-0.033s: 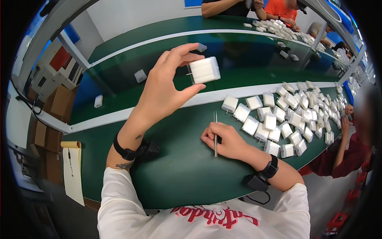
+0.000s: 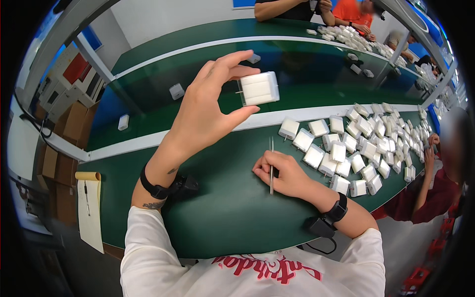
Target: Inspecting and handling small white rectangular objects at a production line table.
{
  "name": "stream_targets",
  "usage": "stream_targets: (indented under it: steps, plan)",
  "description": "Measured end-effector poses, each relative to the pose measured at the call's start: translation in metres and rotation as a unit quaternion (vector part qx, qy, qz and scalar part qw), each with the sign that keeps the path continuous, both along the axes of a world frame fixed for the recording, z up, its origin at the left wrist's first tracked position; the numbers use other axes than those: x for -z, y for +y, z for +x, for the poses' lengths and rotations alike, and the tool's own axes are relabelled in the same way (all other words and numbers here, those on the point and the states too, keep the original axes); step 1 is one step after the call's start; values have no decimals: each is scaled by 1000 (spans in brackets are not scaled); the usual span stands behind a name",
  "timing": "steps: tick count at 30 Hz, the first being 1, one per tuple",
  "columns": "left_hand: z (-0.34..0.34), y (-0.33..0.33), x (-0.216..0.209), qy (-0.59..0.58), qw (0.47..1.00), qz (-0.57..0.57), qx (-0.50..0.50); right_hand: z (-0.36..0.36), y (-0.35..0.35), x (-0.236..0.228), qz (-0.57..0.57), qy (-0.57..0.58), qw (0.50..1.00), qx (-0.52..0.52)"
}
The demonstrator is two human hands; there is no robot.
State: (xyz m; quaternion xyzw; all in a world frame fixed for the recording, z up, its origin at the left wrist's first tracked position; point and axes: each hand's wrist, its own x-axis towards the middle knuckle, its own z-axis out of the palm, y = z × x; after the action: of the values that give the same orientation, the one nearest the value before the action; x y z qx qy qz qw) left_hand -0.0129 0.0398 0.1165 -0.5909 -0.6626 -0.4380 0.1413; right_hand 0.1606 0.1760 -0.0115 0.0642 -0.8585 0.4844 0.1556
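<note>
Raised over the white rail, my left hand (image 2: 204, 101) pinches a white plug-in power adapter (image 2: 259, 90) between its thumb and fingers. A metal prong sticks out of the adapter's left side, and clear film seems to wrap it. Lower down, my right hand (image 2: 279, 171) rests near the green tabletop (image 2: 222, 213), its fingers curled round slim metal tweezers (image 2: 271, 143). The tweezers stand nearly upright in the picture, tips pointing away from me. Right of that hand lies a heap of similar white adapters (image 2: 338, 151), some tipped on their sides.
A conveyor belt (image 2: 208, 67) runs behind the rail (image 2: 128, 149), carrying a few scattered adapters (image 2: 176, 91). A notepad (image 2: 89, 213) with a pen (image 2: 86, 198) lies at the left edge. Cardboard boxes (image 2: 69, 123) stand beyond it. Co-workers sit across the belt and at my right.
The adapter in my left hand shows slightly farther right, and the whole scene has shifted a little with it. Both grips are the same.
</note>
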Motion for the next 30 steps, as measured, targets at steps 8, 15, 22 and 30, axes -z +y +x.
stream_targets:
  steps: [8, 15, 22, 30]
  plan:
    - [1, -13, -11, 37, 999, 10, 21, 1, 2, -2, -25, -19, 1000, 3]
    - [-12, -16, -15, -485, 809, -37, 330, 2, 3, -4, -1, -23, 1000, -5]
    - [-10, -15, -11, -479, 808, -28, 342, 2, 3, -5, 8, -12, 1000, -12]
    - [-28, -8, 4, -317, 928, -86, 174, 3, 4, -5, 1, -20, 1000, -16]
